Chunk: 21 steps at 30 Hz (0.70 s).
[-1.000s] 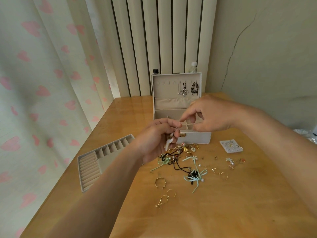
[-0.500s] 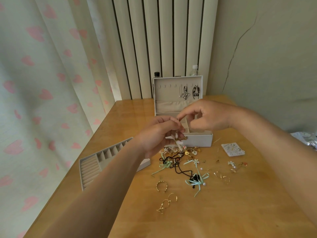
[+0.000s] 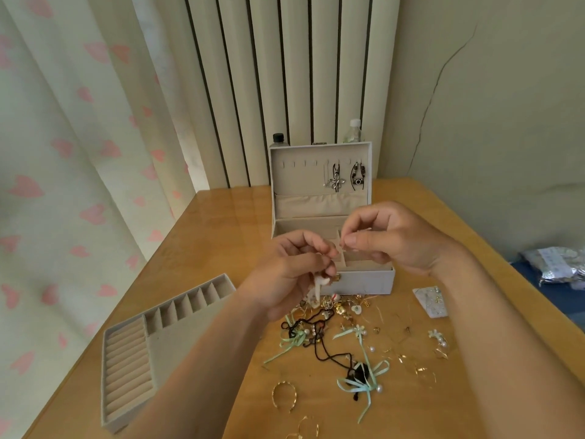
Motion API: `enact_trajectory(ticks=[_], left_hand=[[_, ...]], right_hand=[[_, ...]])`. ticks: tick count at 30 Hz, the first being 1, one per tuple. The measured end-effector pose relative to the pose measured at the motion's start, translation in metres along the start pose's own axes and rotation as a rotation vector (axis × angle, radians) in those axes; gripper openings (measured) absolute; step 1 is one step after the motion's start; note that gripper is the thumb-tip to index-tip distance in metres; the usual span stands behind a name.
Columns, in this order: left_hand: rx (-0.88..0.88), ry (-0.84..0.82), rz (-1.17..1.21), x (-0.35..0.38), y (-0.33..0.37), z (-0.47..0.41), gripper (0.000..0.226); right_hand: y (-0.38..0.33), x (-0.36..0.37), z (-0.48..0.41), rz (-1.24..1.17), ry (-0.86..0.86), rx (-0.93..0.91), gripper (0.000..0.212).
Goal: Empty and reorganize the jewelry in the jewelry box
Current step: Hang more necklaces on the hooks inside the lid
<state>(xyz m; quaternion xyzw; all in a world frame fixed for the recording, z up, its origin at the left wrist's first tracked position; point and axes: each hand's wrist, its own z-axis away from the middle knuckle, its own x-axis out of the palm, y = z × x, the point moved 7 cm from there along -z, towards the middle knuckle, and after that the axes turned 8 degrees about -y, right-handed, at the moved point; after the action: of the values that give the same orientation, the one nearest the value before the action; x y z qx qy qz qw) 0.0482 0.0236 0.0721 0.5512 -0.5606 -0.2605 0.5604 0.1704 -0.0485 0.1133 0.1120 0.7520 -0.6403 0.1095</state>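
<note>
A pale grey jewelry box (image 3: 364, 282) stands open on the wooden table, its lid upright with two dark pendants (image 3: 345, 177) hanging inside. In front of the box my left hand (image 3: 291, 274) grips a small white pendant piece (image 3: 316, 288) that dangles below the fingers. My right hand (image 3: 389, 239) is just to its right, above the box's compartments, thumb and forefinger pinching something thin, likely the piece's chain. A loose heap of jewelry (image 3: 348, 337) lies on the table below both hands: gold rings, pearls, mint ribbons, a black cord.
The box's removable beige tray (image 3: 133, 350) with slots lies at the left near the table edge. A small clear earring card (image 3: 432, 301) lies right of the box. Two bottles (image 3: 280, 139) stand behind the lid. Silvery bags (image 3: 560, 267) lie off the table's right edge.
Both hands have come closer together in front of the box. My right hand turned from reaching over the box to pinching beside my left fingers. The white piece stays in my left hand.
</note>
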Motion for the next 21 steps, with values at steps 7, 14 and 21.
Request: enact_trajectory(ticks=[7, 14, 21], left_hand=[[-0.004, 0.128, -0.241, -0.030, -0.003, -0.037, 0.005], [0.029, 0.211, -0.495, -0.046, 0.002, -0.048, 0.010], [0.079, 0.236, -0.796, -0.042, 0.023, -0.042, 0.011]], right_hand=[[0.030, -0.010, -0.032, -0.086, 0.092, -0.001, 0.011], [0.033, -0.024, -0.047, -0.093, 0.243, -0.153, 0.003], [0.045, -0.014, -0.052, -0.347, 0.269, -0.098, 0.010]])
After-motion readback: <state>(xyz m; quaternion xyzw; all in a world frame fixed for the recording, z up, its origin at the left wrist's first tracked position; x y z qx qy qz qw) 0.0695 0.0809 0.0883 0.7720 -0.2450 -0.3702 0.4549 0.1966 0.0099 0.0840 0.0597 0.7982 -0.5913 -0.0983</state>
